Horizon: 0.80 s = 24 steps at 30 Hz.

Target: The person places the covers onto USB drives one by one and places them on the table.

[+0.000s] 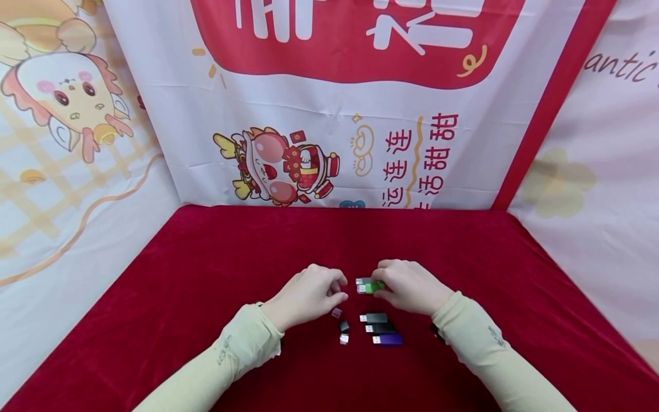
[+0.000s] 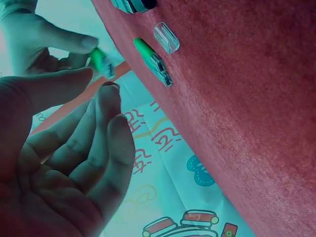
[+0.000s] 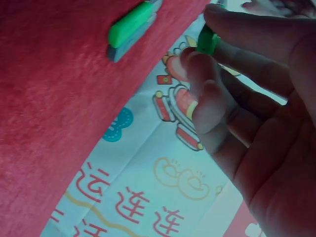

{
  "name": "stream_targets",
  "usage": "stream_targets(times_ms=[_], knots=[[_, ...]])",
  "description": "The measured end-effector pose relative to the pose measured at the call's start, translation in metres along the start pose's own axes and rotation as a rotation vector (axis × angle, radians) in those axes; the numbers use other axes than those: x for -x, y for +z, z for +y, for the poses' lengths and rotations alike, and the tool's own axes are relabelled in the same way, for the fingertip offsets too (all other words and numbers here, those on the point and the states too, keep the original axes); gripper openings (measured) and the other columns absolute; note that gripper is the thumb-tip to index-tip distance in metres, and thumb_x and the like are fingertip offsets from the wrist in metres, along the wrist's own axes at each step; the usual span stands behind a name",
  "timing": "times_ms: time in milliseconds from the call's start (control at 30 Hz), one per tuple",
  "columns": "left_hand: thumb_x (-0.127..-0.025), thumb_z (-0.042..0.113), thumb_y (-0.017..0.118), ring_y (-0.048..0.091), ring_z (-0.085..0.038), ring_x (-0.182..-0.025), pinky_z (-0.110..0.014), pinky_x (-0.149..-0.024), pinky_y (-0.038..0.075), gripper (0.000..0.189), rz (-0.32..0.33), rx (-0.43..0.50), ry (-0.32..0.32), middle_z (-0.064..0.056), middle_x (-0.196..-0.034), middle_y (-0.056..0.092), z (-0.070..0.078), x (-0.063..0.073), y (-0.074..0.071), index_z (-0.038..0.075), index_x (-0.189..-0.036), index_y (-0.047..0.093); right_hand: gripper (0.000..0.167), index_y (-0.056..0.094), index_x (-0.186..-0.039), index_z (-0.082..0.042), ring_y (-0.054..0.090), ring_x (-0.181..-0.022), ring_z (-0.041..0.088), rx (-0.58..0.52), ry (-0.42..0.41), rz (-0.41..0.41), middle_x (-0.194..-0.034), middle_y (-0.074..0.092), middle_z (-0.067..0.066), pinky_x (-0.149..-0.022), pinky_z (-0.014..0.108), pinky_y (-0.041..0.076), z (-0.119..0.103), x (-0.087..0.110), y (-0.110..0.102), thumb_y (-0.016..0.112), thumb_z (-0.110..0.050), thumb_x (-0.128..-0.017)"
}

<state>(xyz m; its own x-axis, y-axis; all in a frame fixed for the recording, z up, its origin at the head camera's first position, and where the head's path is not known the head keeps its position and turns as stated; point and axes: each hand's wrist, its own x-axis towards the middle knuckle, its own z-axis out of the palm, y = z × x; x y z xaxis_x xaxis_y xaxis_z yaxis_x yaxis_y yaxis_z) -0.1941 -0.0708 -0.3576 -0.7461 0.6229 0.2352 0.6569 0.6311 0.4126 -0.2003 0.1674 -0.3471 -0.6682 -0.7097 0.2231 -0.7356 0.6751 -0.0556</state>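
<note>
My right hand (image 1: 412,285) pinches a green USB stick (image 3: 207,40) between thumb and fingertips, its metal plug pointing toward my left hand. Below it on the cloth lie another green USB stick (image 3: 129,25) and a grey USB stick (image 3: 118,52), side by side. Facing it from the left, my left hand (image 1: 311,290) has loosely bent fingers, with a gap between thumb and index finger and nothing held. Near the left fingertips lies a clear cap (image 1: 337,313). A dark cap (image 1: 344,327) and another clear cap (image 1: 344,339) follow in a column toward me.
On the red cloth (image 1: 247,240), nearer me, a grey USB stick (image 1: 376,318), a black USB stick (image 1: 382,328) and a purple USB stick (image 1: 390,340) lie in a row, plugs facing left. A printed white banner (image 1: 329,114) hangs behind the table.
</note>
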Motion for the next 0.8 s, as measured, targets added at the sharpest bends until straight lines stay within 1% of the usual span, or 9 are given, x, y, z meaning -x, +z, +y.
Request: stream_targets(times_ms=[133,300,433,533,667,800], knots=[[-0.089,0.021,0.075,0.059,0.0,-0.07,-0.023,-0.067,0.052,0.02,-0.02,-0.022,-0.027,0.01,-0.081,0.067,0.0,0.0,0.001,0.008,-0.103,0.072,0.024,0.075,-0.095,-0.007,0.06,-0.069,0.009,-0.002,0.025,-0.044,-0.084,0.065,0.002,-0.065,0.026,0.054,0.003,-0.001,0.007,0.086,-0.019,-0.077],[-0.089,0.024,0.074,0.059,0.001,-0.07,-0.024,-0.066,0.052,0.02,-0.027,-0.027,-0.04,0.011,-0.081,0.067,0.001,0.0,0.0,0.009,-0.103,0.072,0.021,0.075,-0.092,-0.007,0.057,-0.067,0.009,0.003,0.0,-0.057,-0.081,0.063,0.001,-0.061,0.026,0.053,0.005,-0.002,0.014,0.085,-0.018,-0.078],[-0.09,0.025,0.073,0.057,0.002,-0.067,-0.023,-0.064,0.051,0.019,-0.042,-0.013,-0.052,0.013,-0.079,0.066,0.002,0.001,0.0,0.01,-0.103,0.073,0.018,0.076,-0.09,-0.008,0.055,-0.064,0.008,0.02,-0.02,-0.065,-0.077,0.058,-0.002,-0.059,0.025,0.051,0.004,-0.002,0.02,0.084,-0.018,-0.079],[-0.091,0.025,0.072,0.057,0.002,-0.065,-0.023,-0.063,0.05,0.018,-0.048,-0.002,-0.054,0.013,-0.078,0.065,0.003,0.002,-0.001,0.011,-0.102,0.073,0.015,0.075,-0.087,-0.01,0.053,-0.063,0.007,0.039,-0.023,-0.057,-0.075,0.056,-0.003,-0.057,0.024,0.05,0.003,-0.002,0.024,0.084,-0.019,-0.079],[-0.091,0.025,0.072,0.056,0.002,-0.064,-0.023,-0.062,0.05,0.015,-0.052,0.003,-0.056,0.013,-0.078,0.065,0.004,0.002,-0.001,0.012,-0.1,0.074,0.012,0.075,-0.083,-0.012,0.051,-0.06,0.007,0.058,-0.028,-0.026,-0.073,0.052,-0.004,-0.055,0.024,0.048,0.003,-0.001,0.028,0.084,-0.018,-0.078],[-0.091,0.024,0.073,0.056,0.002,-0.063,-0.022,-0.061,0.049,0.011,-0.058,0.011,-0.06,0.014,-0.076,0.064,0.005,0.002,-0.001,0.015,-0.097,0.074,0.013,0.075,-0.082,-0.011,0.05,-0.059,0.007,0.076,-0.03,-0.01,-0.072,0.05,-0.004,-0.054,0.023,0.048,0.003,-0.001,0.031,0.085,-0.018,-0.078]])
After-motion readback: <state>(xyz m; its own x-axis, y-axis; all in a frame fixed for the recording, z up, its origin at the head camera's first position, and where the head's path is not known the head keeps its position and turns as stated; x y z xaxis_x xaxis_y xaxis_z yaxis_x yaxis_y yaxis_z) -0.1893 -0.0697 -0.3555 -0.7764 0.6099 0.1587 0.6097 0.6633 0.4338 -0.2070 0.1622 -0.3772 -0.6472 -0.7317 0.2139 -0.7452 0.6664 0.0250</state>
